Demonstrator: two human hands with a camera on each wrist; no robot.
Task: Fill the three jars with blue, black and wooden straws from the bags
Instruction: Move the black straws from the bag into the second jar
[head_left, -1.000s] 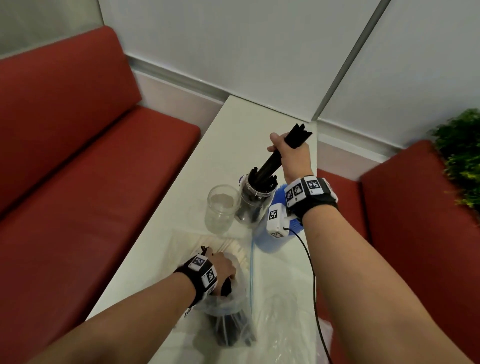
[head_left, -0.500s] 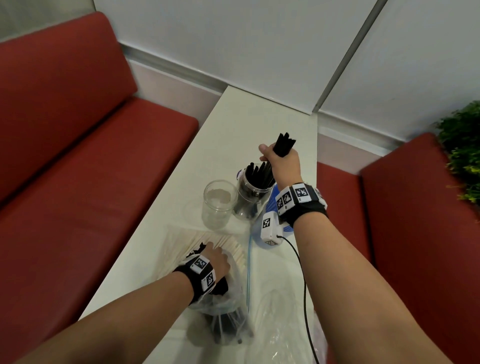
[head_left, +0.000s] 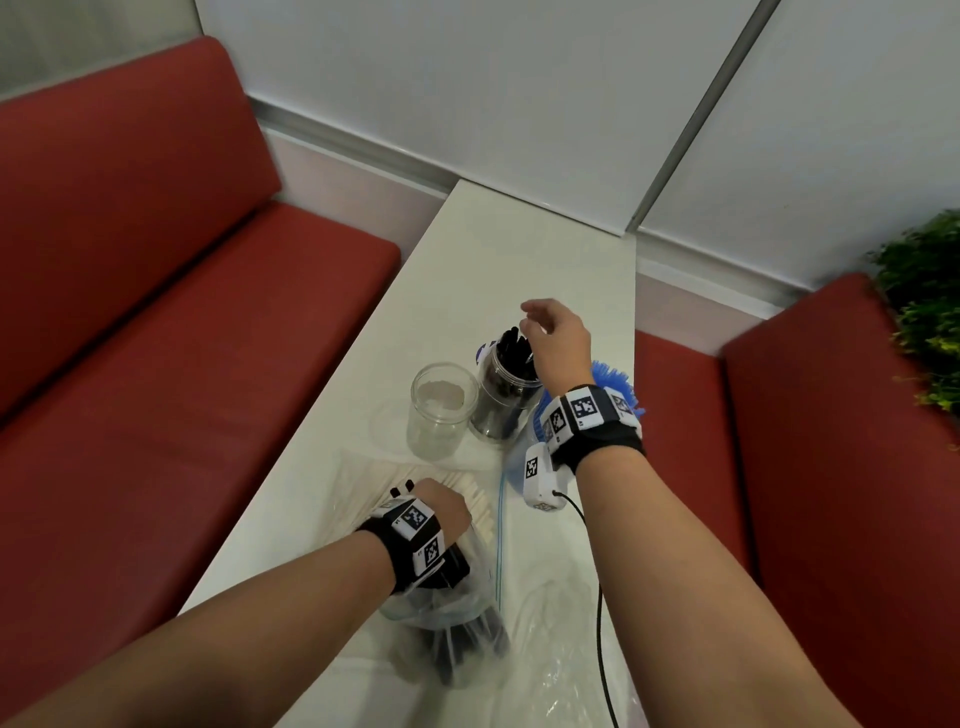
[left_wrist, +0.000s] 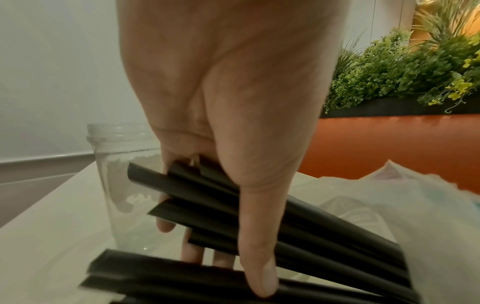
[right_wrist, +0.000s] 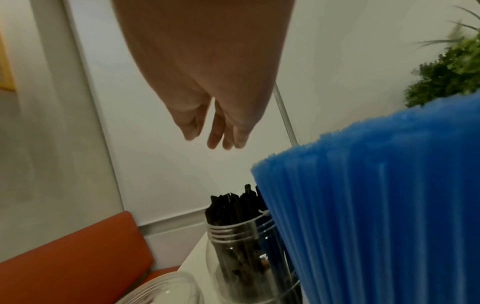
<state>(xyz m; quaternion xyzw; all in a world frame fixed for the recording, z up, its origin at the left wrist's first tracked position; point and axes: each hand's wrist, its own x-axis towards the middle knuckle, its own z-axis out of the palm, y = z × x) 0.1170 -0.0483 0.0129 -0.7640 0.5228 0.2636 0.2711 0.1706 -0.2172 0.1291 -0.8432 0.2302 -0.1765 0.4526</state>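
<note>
Three clear jars stand mid-table: an empty jar (head_left: 441, 410), a jar of black straws (head_left: 506, 395) beside it, and a jar packed with blue straws (head_left: 613, 376) mostly hidden behind my right wrist. My right hand (head_left: 553, 332) hovers just above the black-straw jar (right_wrist: 239, 242), fingers (right_wrist: 215, 133) relaxed and holding nothing. My left hand (head_left: 441, 512) grips a bunch of black straws (left_wrist: 272, 216) at the mouth of a clear plastic bag (head_left: 457, 623) near the table's front. Wooden straws (head_left: 467, 493) lie in another bag under that hand.
The narrow white table (head_left: 498, 249) runs between two red benches (head_left: 156, 364). Crumpled clear plastic (head_left: 561, 649) and a black cable (head_left: 600, 623) lie at the front right. Green plants (head_left: 924, 312) stand behind the right bench. The table's far half is bare.
My right hand pushed its bunch of black straws down into the jar and let go; it now hovers above, holding nothing. My left hand stayed at the bag.
</note>
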